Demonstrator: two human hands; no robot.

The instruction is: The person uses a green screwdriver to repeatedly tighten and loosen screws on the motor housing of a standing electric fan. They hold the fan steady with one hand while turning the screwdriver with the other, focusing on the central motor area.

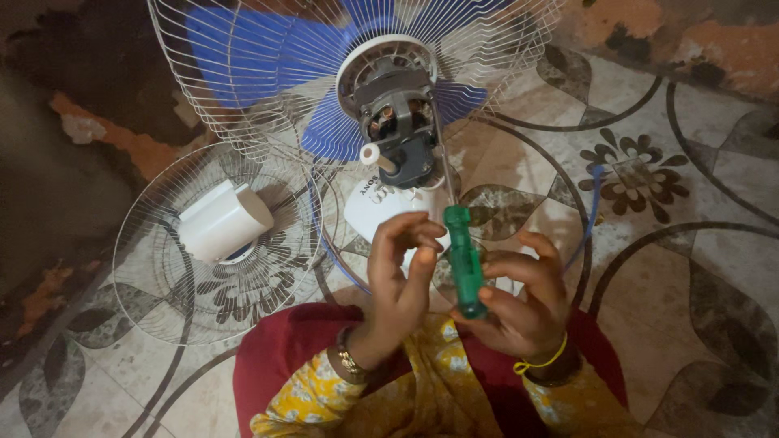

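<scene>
Right hand (526,308) clasping green-handled screwdriver (465,261) (shaft up into exposed fan motor (395,113)), left hand (398,280) loosely curled, holding nothing visible, white motor cover (223,221) on detached grille (207,243), patterned floor (673,243).

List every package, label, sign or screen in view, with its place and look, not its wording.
Printed label: dark lettering on the white rounded fan base, just below the exposed motor and above the left hand.
No packages, signs or screens show.
</scene>
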